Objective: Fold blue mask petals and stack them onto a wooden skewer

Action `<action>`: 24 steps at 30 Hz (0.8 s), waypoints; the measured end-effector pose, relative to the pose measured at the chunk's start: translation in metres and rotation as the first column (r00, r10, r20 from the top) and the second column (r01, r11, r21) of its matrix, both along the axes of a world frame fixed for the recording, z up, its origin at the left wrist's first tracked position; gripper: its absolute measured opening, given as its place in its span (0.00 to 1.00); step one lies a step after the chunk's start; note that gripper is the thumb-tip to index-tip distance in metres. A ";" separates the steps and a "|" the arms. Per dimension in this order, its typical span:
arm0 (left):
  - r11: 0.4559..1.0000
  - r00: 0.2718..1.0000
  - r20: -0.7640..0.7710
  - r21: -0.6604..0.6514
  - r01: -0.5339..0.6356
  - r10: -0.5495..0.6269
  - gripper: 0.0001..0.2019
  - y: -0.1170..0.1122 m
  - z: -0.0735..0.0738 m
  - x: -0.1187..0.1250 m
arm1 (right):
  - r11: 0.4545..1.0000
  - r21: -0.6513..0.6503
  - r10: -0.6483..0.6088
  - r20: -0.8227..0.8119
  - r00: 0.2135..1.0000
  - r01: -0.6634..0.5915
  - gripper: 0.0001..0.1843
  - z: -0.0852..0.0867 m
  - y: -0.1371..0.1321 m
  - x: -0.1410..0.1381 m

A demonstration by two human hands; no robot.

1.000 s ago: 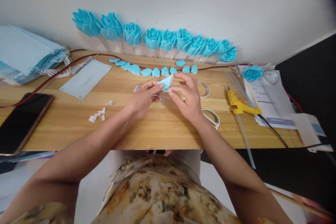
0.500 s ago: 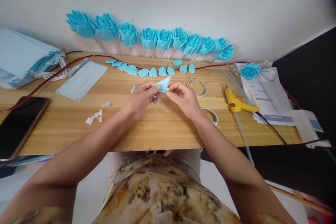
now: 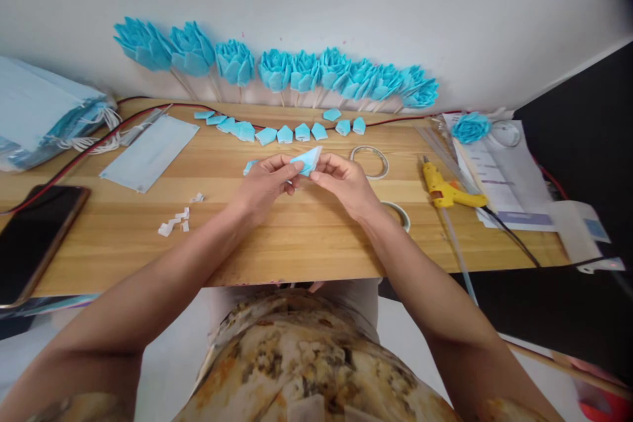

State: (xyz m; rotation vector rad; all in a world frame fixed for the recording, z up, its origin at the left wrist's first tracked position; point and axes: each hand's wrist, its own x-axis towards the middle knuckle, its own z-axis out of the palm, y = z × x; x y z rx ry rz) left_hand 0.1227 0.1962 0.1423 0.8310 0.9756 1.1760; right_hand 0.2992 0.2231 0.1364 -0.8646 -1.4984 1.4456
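Between both hands, over the middle of the table, is a folded light-blue fabric piece (image 3: 309,159) with a paler pointed tip. My left hand (image 3: 270,179) pinches its left side between thumb and fingers. On the other side, the thumb and fingers of my right hand (image 3: 342,179) close on its right edge. Another blue piece (image 3: 250,166) shows partly beside my left hand. Behind the hands lies a row of small blue folded petals (image 3: 285,134). Several blue fabric flowers (image 3: 275,70) on thin sticks lean against the wall.
Two tape rolls (image 3: 370,163) lie near my right hand. Further right are a yellow glue gun (image 3: 448,194), a blue flower (image 3: 471,128) and papers (image 3: 499,178). On the left are a flat face mask (image 3: 151,151), white scraps (image 3: 173,223), a phone (image 3: 42,237) and bagged masks (image 3: 47,112).
The right fingers have shifted slightly along the blue piece's edge, and its lower edge looks flatter. Both hands still hold it. The view has tilted a little.
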 end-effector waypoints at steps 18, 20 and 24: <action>0.993 0.955 -0.294 0.121 -0.009 0.045 0.09 0.000 0.002 0.000 | 0.999 0.008 0.044 0.059 0.997 -0.045 0.11 -0.001 0.001 0.003; 0.995 0.963 -0.266 0.103 -0.012 0.039 0.08 0.002 0.000 -0.001 | 0.996 -0.010 0.094 0.062 0.994 -0.094 0.12 0.002 0.000 0.004; 0.997 0.976 -0.219 0.071 -0.004 0.019 0.08 0.003 -0.002 -0.002 | 0.994 -0.006 0.112 0.069 0.991 -0.112 0.10 0.011 -0.001 0.007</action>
